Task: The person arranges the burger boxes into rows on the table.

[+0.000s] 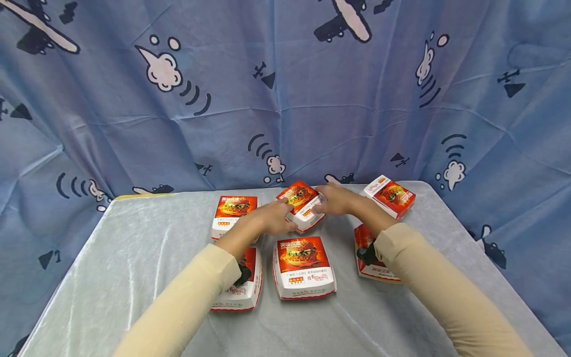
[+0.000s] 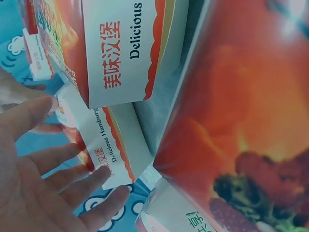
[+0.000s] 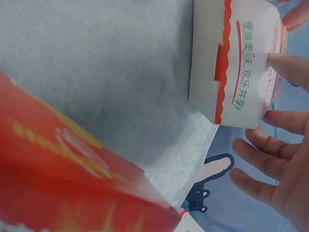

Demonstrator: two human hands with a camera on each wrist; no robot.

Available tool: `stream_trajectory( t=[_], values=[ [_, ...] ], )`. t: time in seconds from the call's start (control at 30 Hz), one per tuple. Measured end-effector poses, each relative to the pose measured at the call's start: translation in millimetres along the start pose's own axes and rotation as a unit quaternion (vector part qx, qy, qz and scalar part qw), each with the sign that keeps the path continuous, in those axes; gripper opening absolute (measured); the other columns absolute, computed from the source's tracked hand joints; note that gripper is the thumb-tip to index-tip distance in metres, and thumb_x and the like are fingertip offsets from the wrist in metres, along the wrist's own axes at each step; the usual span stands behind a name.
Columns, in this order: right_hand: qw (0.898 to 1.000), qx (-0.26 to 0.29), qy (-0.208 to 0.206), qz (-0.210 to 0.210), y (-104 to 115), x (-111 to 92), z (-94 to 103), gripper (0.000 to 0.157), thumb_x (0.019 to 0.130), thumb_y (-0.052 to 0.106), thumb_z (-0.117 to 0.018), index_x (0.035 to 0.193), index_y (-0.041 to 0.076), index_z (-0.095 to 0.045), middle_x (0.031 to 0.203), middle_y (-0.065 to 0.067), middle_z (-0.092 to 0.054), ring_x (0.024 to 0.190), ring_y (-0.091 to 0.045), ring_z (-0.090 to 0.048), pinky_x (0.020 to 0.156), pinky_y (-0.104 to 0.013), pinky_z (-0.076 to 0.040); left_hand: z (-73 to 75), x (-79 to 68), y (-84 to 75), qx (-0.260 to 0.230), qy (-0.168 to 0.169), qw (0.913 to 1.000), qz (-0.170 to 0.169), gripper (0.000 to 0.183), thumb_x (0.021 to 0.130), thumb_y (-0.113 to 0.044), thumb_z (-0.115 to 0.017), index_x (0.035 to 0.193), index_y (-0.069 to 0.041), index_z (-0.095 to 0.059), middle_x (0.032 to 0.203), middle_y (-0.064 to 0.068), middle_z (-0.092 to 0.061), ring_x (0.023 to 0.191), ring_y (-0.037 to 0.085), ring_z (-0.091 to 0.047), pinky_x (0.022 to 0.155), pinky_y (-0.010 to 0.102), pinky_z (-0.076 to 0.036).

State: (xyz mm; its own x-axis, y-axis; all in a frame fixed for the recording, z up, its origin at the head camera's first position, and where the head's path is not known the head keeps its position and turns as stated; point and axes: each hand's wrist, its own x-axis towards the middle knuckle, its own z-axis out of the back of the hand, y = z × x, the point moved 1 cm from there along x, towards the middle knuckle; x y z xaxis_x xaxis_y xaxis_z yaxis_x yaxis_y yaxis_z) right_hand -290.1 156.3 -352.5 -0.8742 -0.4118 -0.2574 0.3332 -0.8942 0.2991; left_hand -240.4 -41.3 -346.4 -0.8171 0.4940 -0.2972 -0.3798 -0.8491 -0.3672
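Observation:
A red and white cardboard burger box [image 1: 308, 214] sits turned at an angle near the table's far edge, between both hands. My left hand [image 1: 275, 218] touches its left side; in the left wrist view, the fingers [image 2: 63, 157] are spread and fairly straight. On the opposite side, my right hand [image 1: 336, 199] has its thumb and fingertips against the box, with the remaining fingers loosely extended, as the right wrist view shows. Whether the box's underside rests on the table cannot be told. A second burger box [image 1: 305, 267] stands just in front of it.
Two burger boxes stand at the left, one behind [image 1: 235, 206] and one in front [image 1: 241, 297], partly under my left forearm. On the right are a tilted-looking box [image 1: 390, 196] and another [image 1: 376, 272] beneath my right wrist. A blue patterned curtain [image 1: 232, 99] hangs behind the grey-covered table [image 1: 134, 277].

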Motion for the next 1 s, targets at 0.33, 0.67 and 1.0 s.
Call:
stream_trajectory(
  t=[0.33,0.67,1.0],
  values=[
    [0.998,0.055,0.02,0.032,-5.6,-3.3,-3.0,0.066,0.096,0.027,-0.065,0.142,-0.012,-0.041,0.136,-0.028,-0.053,0.118,-0.037,-0.055,0.104,-0.054,-0.042,-1.3,-1.3,0.8,-0.024,0.029,0.9988,0.032,0.065,0.1,-0.035,-0.058,0.153,-0.004,-0.037,0.164,0.017,-0.015,0.151,0.028,-0.017,0.119,0.041,-0.023],
    [0.993,0.092,0.03,0.072,-7.5,-15.3,-7.9,0.072,0.093,0.025,-0.066,0.145,-0.014,-0.035,0.137,-0.03,-0.053,0.123,-0.04,-0.054,0.103,-0.052,-0.043,-1.4,-4.3,4.0,-0.07,0.037,0.9962,0.036,0.053,0.1,-0.034,-0.057,0.14,0.0,-0.049,0.164,0.021,-0.01,0.15,0.031,-0.018,0.119,0.042,-0.023],
    [0.988,0.117,0.06,0.082,-7.2,-21.3,-11.7,0.085,0.091,0.03,-0.069,0.151,-0.011,-0.025,0.136,-0.029,-0.052,0.119,-0.041,-0.056,0.097,-0.049,-0.05,-1.8,-3.1,7.5,-0.071,0.019,0.9968,0.031,0.035,0.099,-0.033,-0.059,0.106,0.001,-0.06,0.163,0.024,-0.013,0.149,0.031,-0.02,0.118,0.038,-0.026]
  ],
)
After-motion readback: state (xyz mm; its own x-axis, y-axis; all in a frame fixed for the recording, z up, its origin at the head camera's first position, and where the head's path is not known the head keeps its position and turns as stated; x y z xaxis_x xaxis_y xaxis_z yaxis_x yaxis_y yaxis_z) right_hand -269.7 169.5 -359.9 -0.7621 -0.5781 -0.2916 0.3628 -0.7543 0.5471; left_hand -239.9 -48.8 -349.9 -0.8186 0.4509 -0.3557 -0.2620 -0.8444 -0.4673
